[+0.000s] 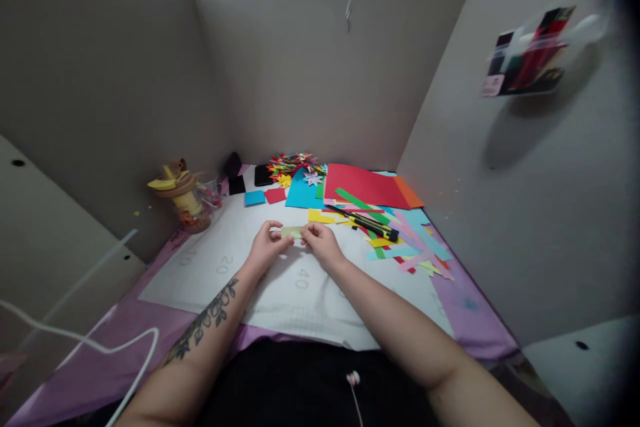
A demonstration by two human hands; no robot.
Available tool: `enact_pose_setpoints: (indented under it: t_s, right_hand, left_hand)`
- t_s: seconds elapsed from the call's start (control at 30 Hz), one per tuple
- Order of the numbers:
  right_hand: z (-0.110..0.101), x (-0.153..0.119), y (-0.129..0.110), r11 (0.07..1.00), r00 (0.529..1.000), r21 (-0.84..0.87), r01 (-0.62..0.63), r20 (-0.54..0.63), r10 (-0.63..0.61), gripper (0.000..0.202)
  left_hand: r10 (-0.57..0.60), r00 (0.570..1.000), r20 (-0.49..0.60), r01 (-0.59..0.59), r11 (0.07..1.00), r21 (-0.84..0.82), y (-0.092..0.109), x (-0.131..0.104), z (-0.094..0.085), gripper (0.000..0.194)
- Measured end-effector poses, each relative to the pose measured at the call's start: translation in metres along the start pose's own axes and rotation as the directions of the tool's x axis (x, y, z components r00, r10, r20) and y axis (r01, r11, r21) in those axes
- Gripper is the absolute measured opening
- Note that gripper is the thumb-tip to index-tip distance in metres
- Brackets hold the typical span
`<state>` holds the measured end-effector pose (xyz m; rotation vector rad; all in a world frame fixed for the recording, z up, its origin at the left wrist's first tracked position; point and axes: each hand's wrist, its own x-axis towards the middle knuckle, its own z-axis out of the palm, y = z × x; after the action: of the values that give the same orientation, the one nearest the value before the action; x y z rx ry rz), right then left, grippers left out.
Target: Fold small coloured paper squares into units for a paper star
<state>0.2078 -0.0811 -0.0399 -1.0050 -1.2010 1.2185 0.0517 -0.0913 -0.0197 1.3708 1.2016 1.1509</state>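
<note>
A small pale yellow-green piece of paper is held between both hands above the white sheet. My left hand pinches its left end, with thumb below and fingers above. At its right end, the fingertips of my right hand are closed on the paper. Just beyond the hands lie yellow paper strips, and a black and yellow cutter rests on colored strips to the right.
Red sheets, a blue sheet and folded paper stars lie at the back. Blue squares and a red square are left of them. A pot stands far left; a white cable crosses the lower left.
</note>
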Motion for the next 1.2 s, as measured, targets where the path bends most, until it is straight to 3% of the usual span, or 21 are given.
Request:
enact_pose_setpoints:
  t_s: [0.2,0.57,0.77,0.93,1.03,1.2]
  right_hand:
    - [0.001,-0.001,0.000,1.000,1.000,0.006,0.002,0.015,-0.002,0.022]
    - [0.003,0.000,0.001,1.000,0.999,-0.013,0.004,0.039,-0.004,0.021]
    - [0.003,-0.003,-0.002,0.994,0.997,-0.082,0.073,0.014,-0.072,0.017]
    - [0.004,-0.002,0.001,0.983,0.992,-0.146,0.115,0.058,-0.108,0.019]
    - [0.004,-0.001,0.005,0.978,0.995,-0.194,0.078,0.081,-0.063,0.022]
    - [0.000,0.001,0.009,0.981,1.000,-0.192,0.005,0.003,-0.005,0.021]
  left_hand:
    - [0.019,0.996,0.089,-0.021,1.000,0.022,-0.003,0.000,0.001,0.030]
    - [0.018,0.999,0.039,-0.019,1.000,0.024,-0.007,0.003,0.001,0.026]
    - [-0.027,0.999,0.046,0.029,0.999,-0.029,-0.009,0.005,0.001,0.027]
    - [-0.019,1.000,0.023,0.020,0.999,-0.035,-0.007,0.004,0.001,0.028]
    - [0.002,1.000,0.026,-0.001,1.000,-0.020,-0.005,0.003,0.002,0.029]
    - [0.000,1.000,0.001,0.000,1.000,-0.010,-0.007,0.004,0.000,0.029]
